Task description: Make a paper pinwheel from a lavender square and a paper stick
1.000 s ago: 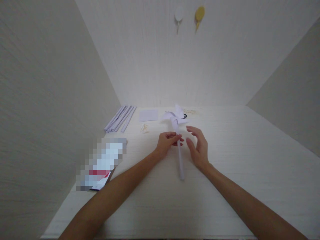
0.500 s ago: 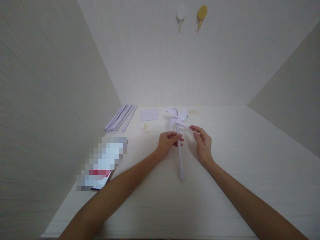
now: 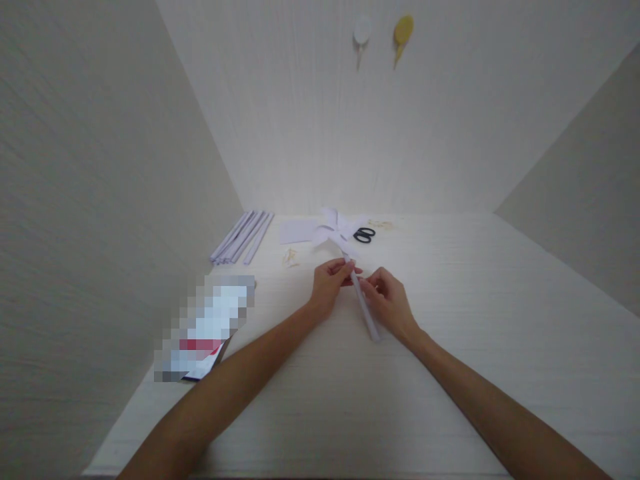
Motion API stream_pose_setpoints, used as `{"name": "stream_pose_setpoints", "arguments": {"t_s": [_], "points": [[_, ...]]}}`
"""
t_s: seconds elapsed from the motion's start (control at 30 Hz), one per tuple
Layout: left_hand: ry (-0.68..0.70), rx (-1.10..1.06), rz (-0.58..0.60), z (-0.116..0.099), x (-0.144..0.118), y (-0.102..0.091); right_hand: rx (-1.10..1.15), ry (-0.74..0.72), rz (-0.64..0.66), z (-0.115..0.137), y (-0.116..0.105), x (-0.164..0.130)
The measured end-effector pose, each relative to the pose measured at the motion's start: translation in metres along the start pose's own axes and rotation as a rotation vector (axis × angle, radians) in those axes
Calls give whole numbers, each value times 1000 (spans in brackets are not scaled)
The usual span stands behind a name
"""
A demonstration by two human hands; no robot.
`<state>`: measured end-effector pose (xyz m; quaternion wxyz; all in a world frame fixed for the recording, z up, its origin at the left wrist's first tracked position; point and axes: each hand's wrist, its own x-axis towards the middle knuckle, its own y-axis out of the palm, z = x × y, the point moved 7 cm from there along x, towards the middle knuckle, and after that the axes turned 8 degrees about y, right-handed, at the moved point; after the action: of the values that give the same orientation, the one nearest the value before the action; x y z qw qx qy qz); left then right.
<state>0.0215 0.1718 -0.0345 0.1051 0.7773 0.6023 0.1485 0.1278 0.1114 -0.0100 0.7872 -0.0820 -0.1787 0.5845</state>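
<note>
A white paper pinwheel (image 3: 336,233) on a rolled paper stick leans with its blades toward the back wall and its lower end toward me. My left hand (image 3: 330,283) is closed around the upper part of the stick, just below the blades. From the right, my right hand (image 3: 390,300) has its thumb and fingers curled together against the stick, a little lower; the exact contact is partly hidden. Black-handled scissors (image 3: 365,235) lie right of the blades, their cutting end hidden behind the pinwheel.
Rolled paper sticks (image 3: 243,237) lie in a bundle at the back left, with paper sheets (image 3: 295,232) beside them. Small tan pieces (image 3: 290,257) lie in front of the sheets, and more at the back wall. A blurred-out phone-like device (image 3: 210,327) rests at left. Two hooks (image 3: 403,30) hang on the wall.
The pinwheel has tilted, its blades turning left and its stick's lower end swinging right. My right hand has moved from beside the blades down to the stick. The scissors have come into view.
</note>
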Motion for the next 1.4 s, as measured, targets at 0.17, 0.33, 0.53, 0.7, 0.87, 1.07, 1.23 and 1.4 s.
{"name": "stream_pose_setpoints", "arguments": {"t_s": [0.17,0.33,0.53,0.7,0.87,1.07,1.23,1.4], "points": [[8,-30,-34,-3,1,-2,61,89,243,-6,20,-3],[-40,-44,36,1,-4,4,175,101,200,-7,17,-1],[-38,-18,52,0,-6,8,142,85,124,-6,13,0],[-6,8,53,-1,-6,7,123,115,58,-6,10,0],[-18,1,41,0,-5,6,100,148,47,-11,5,8],[-76,86,6,-3,-7,7,-45,54,-83,-8,-65,43],[-105,118,39,-4,-9,9,-293,25,-344,-14,-159,71],[-116,142,67,-1,-8,9,-670,156,-577,-52,-242,87]]}}
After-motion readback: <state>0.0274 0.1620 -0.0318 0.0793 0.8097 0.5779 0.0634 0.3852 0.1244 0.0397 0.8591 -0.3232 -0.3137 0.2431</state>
